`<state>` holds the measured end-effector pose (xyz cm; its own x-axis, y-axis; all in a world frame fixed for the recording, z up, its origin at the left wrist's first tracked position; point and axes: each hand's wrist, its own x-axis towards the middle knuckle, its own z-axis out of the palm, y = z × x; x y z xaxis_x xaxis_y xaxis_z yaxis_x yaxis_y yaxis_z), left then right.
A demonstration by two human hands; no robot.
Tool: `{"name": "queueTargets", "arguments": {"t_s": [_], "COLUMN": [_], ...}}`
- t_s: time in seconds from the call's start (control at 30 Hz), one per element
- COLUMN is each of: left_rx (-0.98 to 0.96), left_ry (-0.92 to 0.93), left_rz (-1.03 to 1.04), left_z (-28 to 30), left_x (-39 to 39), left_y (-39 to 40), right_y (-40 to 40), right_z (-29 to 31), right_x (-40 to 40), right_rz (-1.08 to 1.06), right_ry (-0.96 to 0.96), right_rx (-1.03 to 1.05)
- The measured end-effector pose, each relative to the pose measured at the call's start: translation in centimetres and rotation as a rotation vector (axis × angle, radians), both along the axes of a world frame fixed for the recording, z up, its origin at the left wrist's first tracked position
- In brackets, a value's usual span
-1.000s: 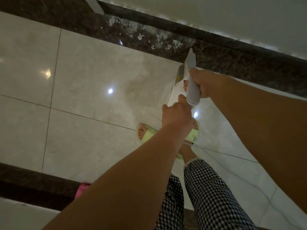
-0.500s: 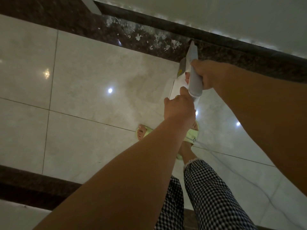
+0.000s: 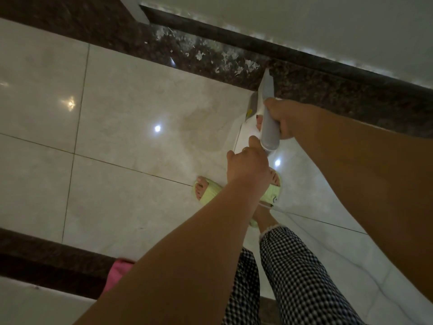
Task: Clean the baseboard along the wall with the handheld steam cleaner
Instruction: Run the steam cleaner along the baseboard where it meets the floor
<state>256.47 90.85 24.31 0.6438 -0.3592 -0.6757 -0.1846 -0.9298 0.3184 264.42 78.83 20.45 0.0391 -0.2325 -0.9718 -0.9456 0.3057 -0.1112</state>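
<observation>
Her right hand [image 3: 284, 119] grips the steam cleaner [image 3: 267, 106] by its handle, nozzle pointing ahead at the dark baseboard [image 3: 328, 64]. Just behind, her left hand [image 3: 248, 166] curls around its rear end.

head camera, looking steeply down, close over floor [image 3: 117, 137]
</observation>
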Motion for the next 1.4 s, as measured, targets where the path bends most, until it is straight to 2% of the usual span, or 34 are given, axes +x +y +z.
{"name": "queueTargets", "arguments": {"t_s": [0.8, 1.4], "left_rx": [0.007, 0.050], "left_ry": [-0.009, 0.026], "left_rz": [0.080, 0.035], "left_z": [-0.1, 2.1], "left_x": [2.2, -0.4], "left_y": [-2.8, 0.4], "right_y": [-2.4, 1.1], "right_z": [0.0, 1.2], "right_x": [3.1, -0.1], "right_rz": [0.125, 0.046], "right_ry": [0.010, 0.002], "right_rx": [0.029, 0.042]}}
